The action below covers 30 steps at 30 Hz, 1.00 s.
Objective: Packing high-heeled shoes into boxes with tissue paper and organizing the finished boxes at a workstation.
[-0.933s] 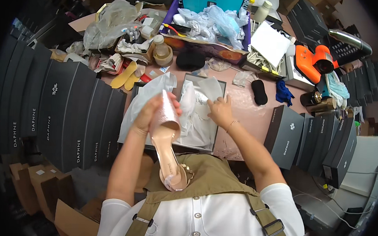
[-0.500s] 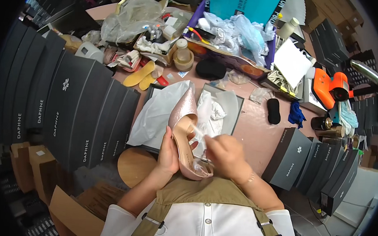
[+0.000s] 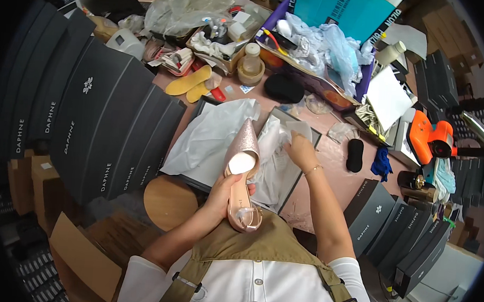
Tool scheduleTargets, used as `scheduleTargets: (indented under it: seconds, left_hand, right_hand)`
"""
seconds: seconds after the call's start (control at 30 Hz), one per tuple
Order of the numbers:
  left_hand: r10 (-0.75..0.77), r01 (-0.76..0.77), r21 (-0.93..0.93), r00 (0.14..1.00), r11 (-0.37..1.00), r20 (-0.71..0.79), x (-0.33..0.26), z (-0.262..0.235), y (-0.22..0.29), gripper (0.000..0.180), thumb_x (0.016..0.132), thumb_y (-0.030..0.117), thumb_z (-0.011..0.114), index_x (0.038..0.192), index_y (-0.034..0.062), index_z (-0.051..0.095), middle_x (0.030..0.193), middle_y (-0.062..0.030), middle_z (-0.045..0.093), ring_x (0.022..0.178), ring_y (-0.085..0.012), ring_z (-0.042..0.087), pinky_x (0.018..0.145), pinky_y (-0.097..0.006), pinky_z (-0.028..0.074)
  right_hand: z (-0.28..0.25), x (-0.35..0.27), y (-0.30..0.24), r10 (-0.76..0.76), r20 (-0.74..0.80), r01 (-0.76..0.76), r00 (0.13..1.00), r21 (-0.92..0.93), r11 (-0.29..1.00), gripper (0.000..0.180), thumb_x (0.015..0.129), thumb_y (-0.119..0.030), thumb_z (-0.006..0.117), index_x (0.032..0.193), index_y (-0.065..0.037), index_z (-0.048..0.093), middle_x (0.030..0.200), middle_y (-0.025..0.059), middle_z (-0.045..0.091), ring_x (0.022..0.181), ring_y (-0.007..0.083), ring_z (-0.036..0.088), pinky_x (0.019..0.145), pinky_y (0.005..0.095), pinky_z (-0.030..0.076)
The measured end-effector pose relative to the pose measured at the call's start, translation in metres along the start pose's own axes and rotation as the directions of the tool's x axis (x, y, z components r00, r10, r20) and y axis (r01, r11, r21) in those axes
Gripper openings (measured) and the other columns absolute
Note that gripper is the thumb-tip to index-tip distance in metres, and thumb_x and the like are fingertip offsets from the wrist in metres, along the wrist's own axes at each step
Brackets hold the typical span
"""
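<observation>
My left hand [image 3: 221, 198] is wrapped round the middle of a pink glittery pointed pump [image 3: 244, 137], its toe pointing away from me. A white paper wad [image 3: 242, 162] fills the opening behind the toe. Clear wrapping [image 3: 244, 214] covers a part near the heel strap. To the right, my right hand [image 3: 302, 151] is over an open grey shoebox [image 3: 290, 195], its fingers bent closed at the white tissue paper [image 3: 271, 177] inside; its fingertips are partly hidden. More white tissue paper [image 3: 209, 135] spreads over the box's left part.
Stacked dark shoeboxes [image 3: 97, 117] stand at left, with more dark boxes [image 3: 366, 214] at right. Behind are yellow insoles [image 3: 188, 81], a glue jar [image 3: 251, 63], a purple bin [image 3: 363, 83] of crumpled paper and an orange tool [image 3: 424, 137]. A round wooden stool [image 3: 167, 202] is lower left.
My right hand has moved from the shoe up and right to the tissue in the box. The white paper now sits in the shoe's toe opening. My left hand has shifted its hold on the shoe.
</observation>
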<state>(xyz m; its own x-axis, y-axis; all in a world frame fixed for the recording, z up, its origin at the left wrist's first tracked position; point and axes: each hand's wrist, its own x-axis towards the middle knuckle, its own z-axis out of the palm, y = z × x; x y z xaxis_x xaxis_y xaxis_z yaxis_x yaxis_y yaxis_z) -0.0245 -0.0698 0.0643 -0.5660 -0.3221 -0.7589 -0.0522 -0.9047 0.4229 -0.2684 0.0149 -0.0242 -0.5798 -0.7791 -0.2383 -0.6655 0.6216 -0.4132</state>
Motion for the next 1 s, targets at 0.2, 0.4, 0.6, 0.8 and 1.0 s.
scheduleTargets:
  seconds: [0.2, 0.4, 0.6, 0.8, 1.0]
  left_hand:
    - [0.023, -0.020, -0.040, 0.997, 0.999, 0.069, 0.018, -0.015, 0.001, 0.039, 0.093, 0.027, 0.046, 0.120, -0.0008, 0.048, 0.096, -0.0127, 0.062, 0.070, -0.0205, 0.062, 0.064, -0.032, 0.054]
    - [0.086, -0.087, 0.011, 0.991, 0.996, 0.101, 0.021, 0.007, -0.013, 0.035, 0.090, 0.012, 0.051, 0.122, 0.0070, 0.040, 0.097, -0.0129, 0.058, 0.074, -0.0244, 0.063, 0.060, -0.037, 0.056]
    - [0.057, -0.076, 0.057, 0.957, 0.995, 0.283, 0.048, -0.020, -0.021, 0.031, 0.095, 0.021, 0.046, 0.119, 0.0008, 0.049, 0.111, -0.0122, 0.057, 0.098, -0.0221, 0.060, 0.082, -0.036, 0.053]
    - [-0.048, 0.021, 0.075, 0.923, 0.997, 0.382, 0.019, -0.015, -0.035, 0.041, 0.098, 0.037, 0.032, 0.113, 0.0038, 0.051, 0.098, -0.0093, 0.058, 0.083, -0.0200, 0.059, 0.070, -0.032, 0.051]
    - [-0.054, 0.033, 0.087, 0.967, 0.996, 0.249, 0.005, 0.005, -0.032, 0.057, 0.094, 0.059, 0.030, 0.097, 0.0069, 0.054, 0.072, -0.0063, 0.055, 0.058, -0.0171, 0.054, 0.052, -0.027, 0.046]
  right_hand:
    - [-0.006, -0.025, -0.037, -0.052, -0.061, 0.052, 0.997, 0.002, 0.999, 0.042, 0.073, -0.019, 0.070, 0.108, 0.000, 0.056, 0.098, 0.0189, 0.057, 0.084, 0.0333, 0.060, 0.072, 0.0412, 0.050]
    - [-0.086, -0.091, -0.116, -0.340, -0.355, 0.439, 0.871, 0.249, 0.863, 0.048, 0.069, -0.021, 0.077, 0.110, -0.008, 0.058, 0.095, 0.0135, 0.056, 0.073, 0.0267, 0.058, 0.063, 0.0338, 0.048]
    - [-0.055, -0.123, -0.102, -0.562, -0.300, 0.604, 0.771, 0.064, 0.795, 0.028, 0.078, -0.020, 0.056, 0.106, -0.016, 0.058, 0.089, 0.0086, 0.051, 0.085, 0.0272, 0.054, 0.070, 0.0401, 0.045]
    - [-0.056, -0.127, -0.103, -0.559, -0.350, 0.502, 0.752, -0.245, 0.829, 0.015, 0.076, -0.020, 0.054, 0.086, -0.008, 0.058, 0.084, 0.0037, 0.050, 0.081, 0.0195, 0.051, 0.067, 0.0318, 0.040]
    - [-0.034, -0.106, -0.094, -0.578, -0.425, 0.539, 0.696, -0.222, 0.812, 0.017, 0.077, -0.021, 0.053, 0.090, -0.012, 0.058, 0.085, 0.0031, 0.050, 0.086, 0.0202, 0.049, 0.073, 0.0350, 0.038]
